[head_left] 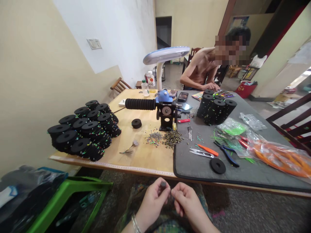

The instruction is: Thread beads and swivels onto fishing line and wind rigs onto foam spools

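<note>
My left hand [155, 198] is held over my lap, just off the table's front edge, its fingers curled round a small dark grey piece [163, 184] whose kind I cannot make out. Close beside it, my right hand [185, 198] is pinched shut, thumb against forefinger. Whatever it holds is too small to see. The fingertips of both hands nearly meet. On the table beyond lie a heap of brass-and-black beads [173, 138], a heap of small grey pieces [155, 137], thread snips [201, 153] and a black foam ring [218, 166].
Stacked black foam spools stand at left [80, 145] and at right [216, 108]. A black winding device [166, 113] and a white lamp [166, 55] rise mid-table. Pliers [227, 153] and an orange bundle in plastic [282, 158] lie right. Another person [200, 68] sits across.
</note>
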The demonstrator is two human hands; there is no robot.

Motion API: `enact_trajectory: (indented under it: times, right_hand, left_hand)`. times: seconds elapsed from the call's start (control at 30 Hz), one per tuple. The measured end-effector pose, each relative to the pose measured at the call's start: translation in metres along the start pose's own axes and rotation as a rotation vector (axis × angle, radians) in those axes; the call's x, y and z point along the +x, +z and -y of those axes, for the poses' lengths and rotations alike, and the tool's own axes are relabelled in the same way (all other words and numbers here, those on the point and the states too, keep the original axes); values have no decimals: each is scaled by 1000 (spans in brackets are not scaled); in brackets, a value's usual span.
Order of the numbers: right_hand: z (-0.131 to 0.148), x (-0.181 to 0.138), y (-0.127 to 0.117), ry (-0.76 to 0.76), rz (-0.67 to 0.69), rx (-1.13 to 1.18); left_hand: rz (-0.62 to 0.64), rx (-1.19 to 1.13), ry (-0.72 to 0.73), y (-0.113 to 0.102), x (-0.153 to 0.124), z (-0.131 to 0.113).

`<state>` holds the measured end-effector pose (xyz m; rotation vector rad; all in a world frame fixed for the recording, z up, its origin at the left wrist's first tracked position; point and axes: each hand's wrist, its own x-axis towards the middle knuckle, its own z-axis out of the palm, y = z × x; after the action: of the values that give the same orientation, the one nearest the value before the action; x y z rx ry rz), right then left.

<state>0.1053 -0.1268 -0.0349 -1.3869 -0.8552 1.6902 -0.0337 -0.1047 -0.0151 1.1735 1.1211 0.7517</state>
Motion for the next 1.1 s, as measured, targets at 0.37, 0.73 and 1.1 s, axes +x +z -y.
enact_trajectory:
  times: [0.37, 0.73, 1.1]
  right_hand:
    - [-1, 5, 0, -92, 42, -2]
    - [10, 0, -2, -49, -15, 137]
    - [7, 2, -1, -215, -23, 74]
  left_hand:
    - [-33, 231, 149, 0, -4, 0]
    - [54, 159, 48, 3, -5, -4]
    - [23, 171, 98, 3, -3, -4]
